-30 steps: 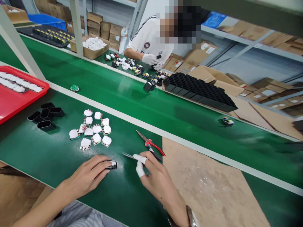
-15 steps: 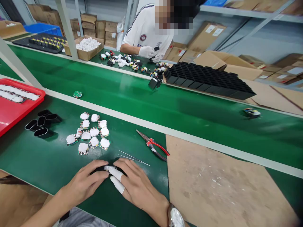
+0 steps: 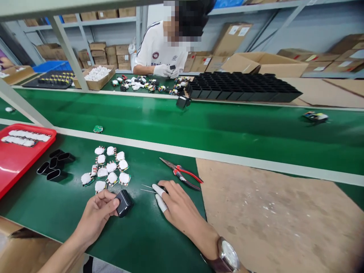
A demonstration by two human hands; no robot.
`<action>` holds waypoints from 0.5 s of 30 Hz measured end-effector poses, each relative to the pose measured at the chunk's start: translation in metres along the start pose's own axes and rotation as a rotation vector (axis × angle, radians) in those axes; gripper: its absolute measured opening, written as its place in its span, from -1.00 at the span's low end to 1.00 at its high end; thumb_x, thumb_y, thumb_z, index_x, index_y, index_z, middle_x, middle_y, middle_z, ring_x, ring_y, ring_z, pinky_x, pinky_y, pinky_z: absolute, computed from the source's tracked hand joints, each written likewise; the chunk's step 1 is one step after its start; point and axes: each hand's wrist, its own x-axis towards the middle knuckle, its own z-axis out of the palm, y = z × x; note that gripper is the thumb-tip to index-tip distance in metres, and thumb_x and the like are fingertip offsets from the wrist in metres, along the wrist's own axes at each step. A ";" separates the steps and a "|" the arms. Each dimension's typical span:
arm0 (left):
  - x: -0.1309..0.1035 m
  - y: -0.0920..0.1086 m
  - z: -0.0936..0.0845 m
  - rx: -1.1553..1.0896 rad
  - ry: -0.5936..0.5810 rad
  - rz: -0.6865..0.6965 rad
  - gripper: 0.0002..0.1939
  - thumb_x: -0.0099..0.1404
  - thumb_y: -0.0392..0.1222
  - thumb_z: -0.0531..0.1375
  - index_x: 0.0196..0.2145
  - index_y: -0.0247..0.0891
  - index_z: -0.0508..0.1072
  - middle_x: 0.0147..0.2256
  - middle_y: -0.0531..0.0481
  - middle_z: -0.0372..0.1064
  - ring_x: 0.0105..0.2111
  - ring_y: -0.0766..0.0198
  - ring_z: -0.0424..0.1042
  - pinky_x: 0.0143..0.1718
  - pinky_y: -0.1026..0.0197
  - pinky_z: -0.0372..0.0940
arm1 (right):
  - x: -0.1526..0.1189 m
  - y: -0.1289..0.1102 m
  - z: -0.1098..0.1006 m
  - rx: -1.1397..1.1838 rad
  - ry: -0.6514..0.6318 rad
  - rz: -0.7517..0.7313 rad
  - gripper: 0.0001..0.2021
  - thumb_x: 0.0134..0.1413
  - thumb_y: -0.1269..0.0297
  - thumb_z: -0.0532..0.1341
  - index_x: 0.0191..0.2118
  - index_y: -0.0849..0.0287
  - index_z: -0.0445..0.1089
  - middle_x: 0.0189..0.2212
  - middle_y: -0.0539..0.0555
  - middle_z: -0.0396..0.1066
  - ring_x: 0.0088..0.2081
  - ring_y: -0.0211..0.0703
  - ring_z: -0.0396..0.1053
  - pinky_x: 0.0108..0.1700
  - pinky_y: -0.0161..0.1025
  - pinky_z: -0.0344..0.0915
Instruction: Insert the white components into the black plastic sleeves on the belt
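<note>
Head view: the left hand is clamped on a black casing, thumb against its side, over the green table. Apart from it, the right hand has its fingertips at the tweezers — whether gripping, I cannot tell. The step looks like a tool pick-up; the next move seems to call for a sure tweezer hold. Beyond lie white-topped boards, pliers — and black sleeves.

Grey metal shelves hold cardboard boxes before what may be a pale wall.
</note>
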 end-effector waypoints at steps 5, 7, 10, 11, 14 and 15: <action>0.014 0.028 0.007 0.264 -0.017 0.278 -0.76 0.19 -0.13 0.50 -0.39 -0.28 0.55 -0.20 -0.11 0.57 -0.26 0.18 0.58 -0.26 0.20 0.52 | -0.004 0.010 0.007 -0.200 0.035 0.056 -0.69 0.17 0.66 0.04 -0.11 0.25 0.44 -0.16 0.23 0.42 -0.19 0.04 0.43 -0.14 -0.04 0.50; 0.041 0.045 0.012 0.513 -0.042 0.489 -0.81 0.24 -0.13 0.46 -0.37 -0.25 0.55 -0.17 -0.12 0.56 -0.18 0.13 0.59 -0.19 0.15 0.53 | -0.005 0.012 0.011 -0.230 0.091 0.053 -0.68 0.14 0.67 0.05 -0.10 0.25 0.43 -0.15 0.24 0.42 -0.19 0.06 0.43 -0.15 -0.04 0.50; 0.109 0.075 0.021 0.980 -0.036 0.691 -0.88 0.32 -0.14 0.36 -0.32 -0.23 0.55 -0.15 -0.10 0.56 -0.12 0.13 0.58 -0.09 0.13 0.52 | -0.008 0.012 0.017 -0.249 0.137 0.039 -0.65 0.03 0.68 0.09 -0.12 0.24 0.41 -0.11 0.26 0.42 -0.16 0.08 0.44 -0.10 -0.02 0.50; 0.135 0.085 0.024 1.033 -0.012 0.690 -0.90 0.33 -0.17 0.35 -0.30 -0.23 0.55 -0.14 -0.10 0.56 -0.14 0.14 0.58 -0.10 0.14 0.52 | -0.009 0.012 0.019 -0.253 0.146 0.033 -0.65 0.00 0.69 0.10 -0.12 0.24 0.41 -0.09 0.27 0.42 -0.15 0.09 0.44 -0.08 -0.02 0.50; 0.207 0.106 0.031 1.123 0.087 0.664 -0.87 0.37 -0.17 0.34 -0.30 -0.28 0.54 -0.19 -0.09 0.54 -0.22 0.18 0.57 -0.12 0.10 0.52 | -0.011 0.012 0.023 -0.263 0.177 0.032 -0.61 -0.08 0.68 0.15 -0.10 0.24 0.42 -0.08 0.27 0.43 -0.14 0.10 0.44 -0.07 -0.02 0.50; 0.225 0.109 0.032 1.154 0.111 0.649 -0.85 0.41 -0.15 0.33 -0.25 -0.30 0.54 -0.18 -0.08 0.54 -0.21 0.18 0.56 -0.11 0.07 0.51 | -0.011 0.012 0.023 -0.264 0.185 0.036 -0.59 -0.11 0.68 0.16 -0.10 0.24 0.42 -0.09 0.26 0.44 -0.15 0.10 0.44 -0.08 -0.03 0.50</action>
